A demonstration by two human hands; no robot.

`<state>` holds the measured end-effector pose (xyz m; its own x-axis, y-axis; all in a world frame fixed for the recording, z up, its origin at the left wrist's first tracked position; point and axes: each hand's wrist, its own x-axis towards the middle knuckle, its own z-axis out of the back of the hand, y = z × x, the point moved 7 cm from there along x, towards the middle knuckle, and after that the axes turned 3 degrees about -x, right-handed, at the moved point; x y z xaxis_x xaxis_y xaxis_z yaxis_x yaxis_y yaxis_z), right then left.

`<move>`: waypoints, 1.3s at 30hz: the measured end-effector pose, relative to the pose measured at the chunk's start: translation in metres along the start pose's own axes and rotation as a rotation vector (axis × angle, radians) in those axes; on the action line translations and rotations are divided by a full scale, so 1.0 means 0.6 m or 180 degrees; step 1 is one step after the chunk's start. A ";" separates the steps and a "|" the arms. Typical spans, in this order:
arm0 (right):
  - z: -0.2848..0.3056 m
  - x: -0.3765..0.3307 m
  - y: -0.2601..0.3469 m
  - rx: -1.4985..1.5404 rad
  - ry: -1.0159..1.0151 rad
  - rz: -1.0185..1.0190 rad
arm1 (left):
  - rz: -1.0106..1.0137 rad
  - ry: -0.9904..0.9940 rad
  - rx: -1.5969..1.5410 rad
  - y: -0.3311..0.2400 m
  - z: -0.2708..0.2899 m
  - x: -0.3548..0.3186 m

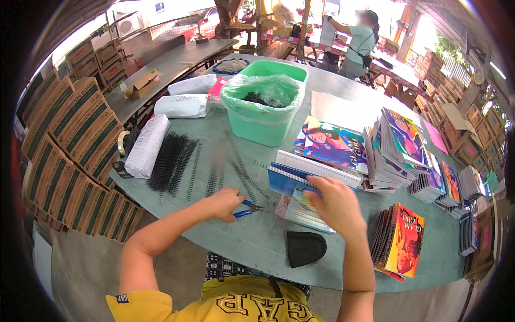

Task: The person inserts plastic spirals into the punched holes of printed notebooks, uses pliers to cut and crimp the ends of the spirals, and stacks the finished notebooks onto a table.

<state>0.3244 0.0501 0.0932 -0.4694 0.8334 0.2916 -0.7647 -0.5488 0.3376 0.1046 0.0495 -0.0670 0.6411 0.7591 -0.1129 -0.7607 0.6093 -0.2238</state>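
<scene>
My left hand (225,204) is closed on a pair of blue-handled cutting pliers (245,210), whose jaws point right, just above the table. A blue-covered notebook (282,183) with a row of binding holes and coil along its upper edge lies in front of me. On that edge rest the bent fingers of my right hand (333,203), the thumb below them, gripping the notebook. Under it sits a stack of light-coloured notebooks (301,212). Several loose black binding coils (248,180) lie between the pliers and the bin.
A green bin (263,126) with a plastic liner stands at the far middle. Bundled black coils (171,161) and white wrapped packs (147,146) are at left. Notebook stacks (397,145) and bound notebooks (402,239) fill the right. Near me lies a black pad (304,249). A person (358,48) stands beyond.
</scene>
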 end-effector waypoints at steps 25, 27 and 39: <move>-0.085 0.113 0.042 0.1004 -0.0123 0.0059 | 0.1064 -0.1275 -0.1967 -0.046 0.147 0.033; -0.089 0.114 0.043 0.0889 -0.0103 0.0155 | 0.0894 -0.1524 -0.1444 -0.045 0.156 0.031; -0.084 0.109 0.022 0.0650 -0.0595 -0.0171 | 0.1241 0.0412 -0.4810 -0.067 0.105 0.031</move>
<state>0.2614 0.1007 0.0716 -0.3264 0.8457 0.4222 -0.6727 -0.5216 0.5248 0.1411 0.0536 0.0009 0.5008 0.7366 -0.4546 -0.1238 -0.4588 -0.8799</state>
